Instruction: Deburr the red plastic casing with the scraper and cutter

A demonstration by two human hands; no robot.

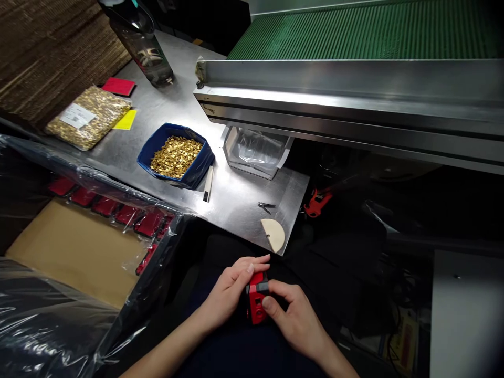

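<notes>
Above my lap, both hands hold a small red-and-black plastic case (pixel 258 302); its exact kind is unclear. My left hand (pixel 232 286) wraps its upper left side, fingers stretched across the top. Against its right side my right hand (pixel 291 312) pinches with thumb and index finger. Just beyond them, on the metal table corner, lies a pale half-round piece (pixel 274 234) with a small notch. Behind it rests a small dark tweezer-like tool (pixel 266 206). A blue bin (pixel 202 167) full of small gold-coloured metal pieces (pixel 176 157) stands farther left.
A plastic-lined box (pixel 74 247) at left holds several red-and-black cases along its edge. On the table are a bag of gold pieces (pixel 92 118), a bottle (pixel 147 58), a white-and-black stick (pixel 208 184) and a grey bin (pixel 255 152). A green conveyor (pixel 354 31) runs behind its metal rail.
</notes>
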